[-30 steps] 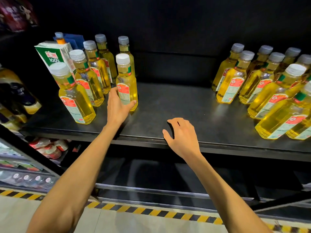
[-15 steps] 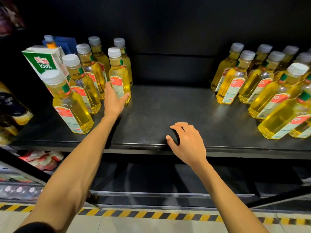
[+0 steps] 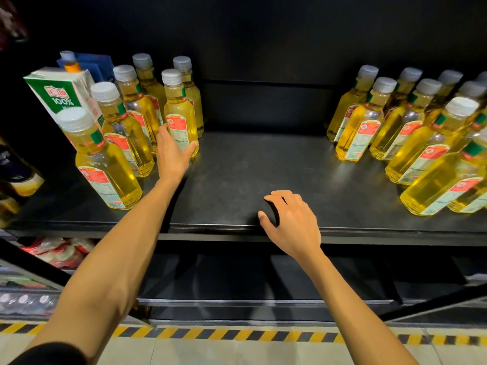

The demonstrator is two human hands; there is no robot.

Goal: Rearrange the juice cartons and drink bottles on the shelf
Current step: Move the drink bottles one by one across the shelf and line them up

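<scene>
Now, the green juice carton (image 3: pixel 62 96) at the left end of the shelf (image 3: pixel 237 175) serves as the mark. It stands upright and has kept its place, with the yellow drink bottles close around it. To the right of the carton, past two rows of these bottles, the bottle (image 3: pixel 179 114) in the left hand (image 3: pixel 172 154) has gone backwards during the last second. It was nearer to the front edge, and now it stands just in front of the rearmost bottle on that side, almost touching it. I judge that the group beside the carton is being packed into straight rows, and that this bottle is nearly at its place.

The left arm is stretched far forward. Its grip is closed on the lower part of the bottle, with the thumb on the side away from the carton and the other fingers on the side toward it.

Further right of the carton, the right hand (image 3: pixel 292 219) rests at the front edge of the shelf as before, with the fingers loosely bent, the fingertips on the surface, and nothing held. Far right of the carton, the second group of bottles (image 3: pixel 411 127) stands well apart from both hands.
</scene>
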